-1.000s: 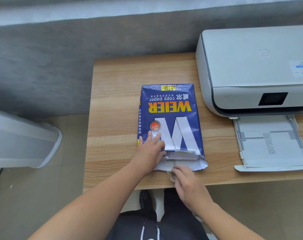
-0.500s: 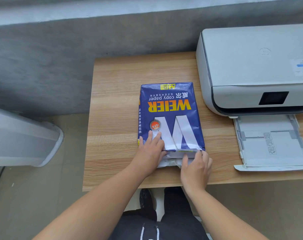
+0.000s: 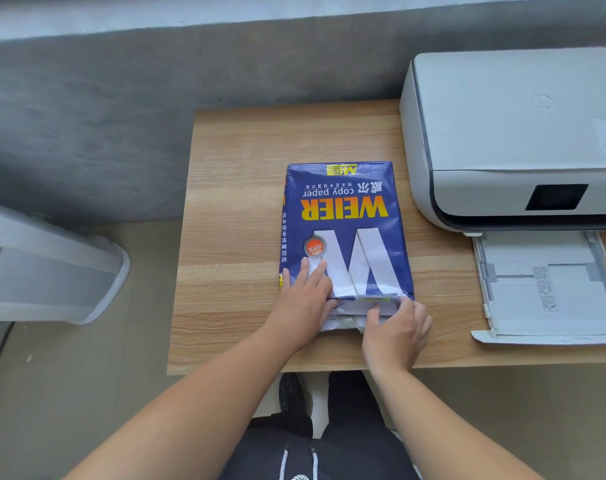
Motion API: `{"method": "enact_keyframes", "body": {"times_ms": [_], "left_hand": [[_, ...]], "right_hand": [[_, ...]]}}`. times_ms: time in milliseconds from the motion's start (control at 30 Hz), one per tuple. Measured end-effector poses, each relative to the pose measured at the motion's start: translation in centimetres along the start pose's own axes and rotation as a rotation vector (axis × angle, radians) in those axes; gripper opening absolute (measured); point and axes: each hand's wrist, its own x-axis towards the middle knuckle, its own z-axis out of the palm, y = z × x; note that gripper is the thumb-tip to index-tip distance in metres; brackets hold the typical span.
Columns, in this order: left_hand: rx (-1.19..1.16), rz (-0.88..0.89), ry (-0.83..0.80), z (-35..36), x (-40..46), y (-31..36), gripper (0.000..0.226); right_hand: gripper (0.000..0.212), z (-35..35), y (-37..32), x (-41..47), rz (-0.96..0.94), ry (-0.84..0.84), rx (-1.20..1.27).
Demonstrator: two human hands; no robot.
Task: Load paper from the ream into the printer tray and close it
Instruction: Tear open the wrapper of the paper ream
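Closest in, dark trousers with white drawstrings (image 3: 299, 462) fill the bottom of the view, and a black shoe (image 3: 292, 393) shows under the near edge of the worktop (image 3: 232, 216). Two bare forearms reach up onto the wood. The left hand (image 3: 303, 303) lies flat, fingers spread, pressing down on the near left corner of the ream (image 3: 344, 230); it grips nothing, just pins the pack. The right hand (image 3: 396, 332) is at the ream's near end, loosely curled, its fingertips on the torn white flap of wrapper (image 3: 350, 315) at the opened end; whether it actually pinches that flap or any sheets, I cannot tell. The ream lies flat near the middle of the worktop, blue wrapper up, its yellow lettering upside down to the wearer, its opened end toward the person. Off to the right, apart from the ream, the printer tray (image 3: 543, 289) is pulled out and overhangs the worktop's near edge a little; its pale bed and grey guides are in plain sight. Behind the tray sits the white printer (image 3: 509, 133), with a dark screen on its front panel. On the floor at far left stands a white appliance (image 3: 52, 271), and beyond the worktop runs a grey wall (image 3: 104, 116).
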Motion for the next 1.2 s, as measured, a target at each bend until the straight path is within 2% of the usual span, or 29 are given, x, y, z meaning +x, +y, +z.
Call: {"method": "enact_keyframes", "body": {"times_ms": [433,600,800,900,1200], "left_hand": [[0.064,0.001,-0.02,0.1,0.1,0.0,0.031],[0.054,0.003,-0.013,0.3,0.1,-0.2,0.03],[0.02,0.018,-0.003,0.5,0.0,-0.4,0.031],[0.058,0.042,-0.018,0.7,-0.1,-0.7,0.039],[0.044,0.083,-0.068,0.3,-0.5,-1.4,0.05]], "right_hand": [[0.044,-0.1,-1.5,-0.2,0.175,-0.015,0.165],[0.036,-0.6,-1.5,0.1,0.259,-0.098,0.371],[0.019,-0.9,-1.0,0.7,0.513,-0.167,0.644],[0.007,-1.2,-0.8,1.2,0.488,-0.242,0.653],[0.001,-1.9,0.2,0.0,0.444,-0.339,0.705]]}}
